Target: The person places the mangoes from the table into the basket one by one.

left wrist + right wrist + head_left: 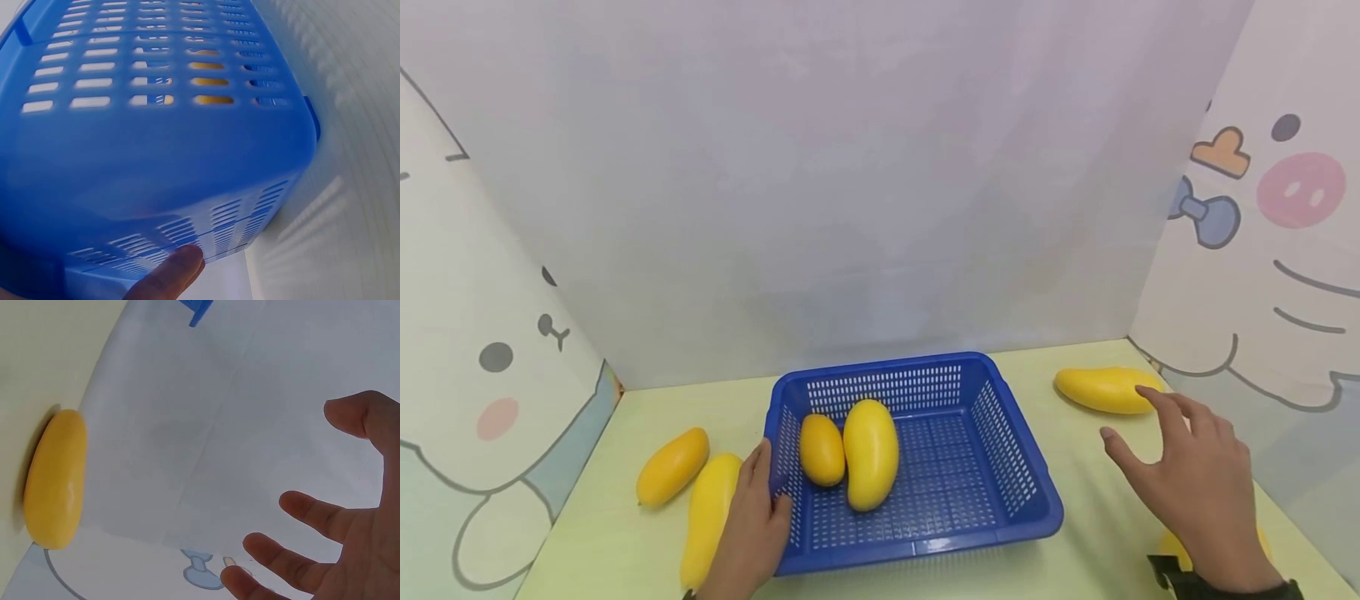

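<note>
A blue plastic basket (917, 542) with slotted walls stands on the table; a small orange-yellow mango (822, 450) and a larger yellow mango (871, 454) lie in its left part. My left hand (751, 521) grips the basket's left rim near the front corner. In the left wrist view a fingertip (184, 256) touches the slotted outer wall. My right hand (1202, 475) hovers to the right of the basket, fingers spread and holding nothing. Beyond its fingertips a yellow mango (1105, 390) lies on the table, also visible as a mango (56, 481) in the right wrist view, apart from the hand.
Left of the basket lie an orange-yellow mango (673, 467) and a long yellow mango (709, 517), the latter partly behind my left hand. Another yellow thing (1172, 547) is mostly hidden under my right wrist. A pale cloth wall (880, 208) and printed side panels (1300, 292) enclose the table.
</note>
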A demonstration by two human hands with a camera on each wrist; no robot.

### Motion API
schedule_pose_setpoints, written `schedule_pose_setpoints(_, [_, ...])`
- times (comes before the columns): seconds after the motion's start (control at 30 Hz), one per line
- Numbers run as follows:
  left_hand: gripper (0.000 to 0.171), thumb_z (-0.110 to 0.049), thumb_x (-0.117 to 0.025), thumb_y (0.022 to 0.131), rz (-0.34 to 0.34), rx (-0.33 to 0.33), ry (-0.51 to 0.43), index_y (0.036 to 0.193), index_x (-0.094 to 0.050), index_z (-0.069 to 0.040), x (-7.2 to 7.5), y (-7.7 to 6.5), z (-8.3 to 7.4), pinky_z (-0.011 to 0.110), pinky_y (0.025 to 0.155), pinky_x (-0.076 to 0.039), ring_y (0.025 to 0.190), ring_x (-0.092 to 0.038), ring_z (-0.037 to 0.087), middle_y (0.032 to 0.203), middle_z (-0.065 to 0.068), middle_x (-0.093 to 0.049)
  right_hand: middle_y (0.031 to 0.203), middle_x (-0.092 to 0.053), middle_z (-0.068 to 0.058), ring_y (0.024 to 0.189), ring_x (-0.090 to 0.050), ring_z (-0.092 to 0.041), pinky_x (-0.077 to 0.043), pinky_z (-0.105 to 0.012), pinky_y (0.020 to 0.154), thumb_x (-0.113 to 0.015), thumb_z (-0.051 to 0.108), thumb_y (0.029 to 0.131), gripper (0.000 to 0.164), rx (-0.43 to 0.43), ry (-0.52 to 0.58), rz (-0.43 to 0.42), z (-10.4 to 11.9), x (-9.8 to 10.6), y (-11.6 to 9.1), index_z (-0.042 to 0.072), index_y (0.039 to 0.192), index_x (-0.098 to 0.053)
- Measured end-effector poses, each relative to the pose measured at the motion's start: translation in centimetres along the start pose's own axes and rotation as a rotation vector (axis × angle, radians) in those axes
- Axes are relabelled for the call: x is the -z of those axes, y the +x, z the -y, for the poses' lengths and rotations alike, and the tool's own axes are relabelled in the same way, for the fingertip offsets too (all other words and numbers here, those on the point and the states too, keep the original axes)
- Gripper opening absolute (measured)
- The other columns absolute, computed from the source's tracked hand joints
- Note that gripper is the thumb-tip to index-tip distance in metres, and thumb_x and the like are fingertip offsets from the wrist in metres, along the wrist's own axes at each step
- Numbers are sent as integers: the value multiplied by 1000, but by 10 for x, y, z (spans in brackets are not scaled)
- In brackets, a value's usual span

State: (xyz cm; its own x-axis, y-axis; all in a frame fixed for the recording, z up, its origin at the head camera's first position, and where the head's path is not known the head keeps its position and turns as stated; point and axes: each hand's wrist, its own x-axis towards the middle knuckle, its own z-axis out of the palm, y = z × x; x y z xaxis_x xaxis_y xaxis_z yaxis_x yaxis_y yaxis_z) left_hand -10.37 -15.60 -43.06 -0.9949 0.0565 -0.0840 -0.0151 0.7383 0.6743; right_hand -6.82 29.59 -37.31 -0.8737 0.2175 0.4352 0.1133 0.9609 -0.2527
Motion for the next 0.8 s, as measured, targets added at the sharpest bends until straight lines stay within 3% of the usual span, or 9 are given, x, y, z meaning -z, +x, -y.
schedule_pose_setpoints(0.37, [71, -13, -44, 92, -2, 5, 6, 149, -2, -6, 0, 0, 0, 53, 105, -22, 134, -22, 38, 152, 22, -8, 126, -40, -30, 103, -34, -54, -30, -69, 75, -59, 61, 79, 76, -69, -27, 52, -26, -12, -13, 8, 132, -45])
schedule_pose_setpoints(0.8, [73, -13, -46, 91, -2, 15, 3, 149, -2, -7, -1, -1, -1, 54, 105, -22, 134, -22, 38, 152, 21, -8, 123, -38, -35, 100, -32, -58, -31, -70, 75, -50, 70, 80, 82, -174, -66, 179, -45, -30, -19, 5, 129, -46])
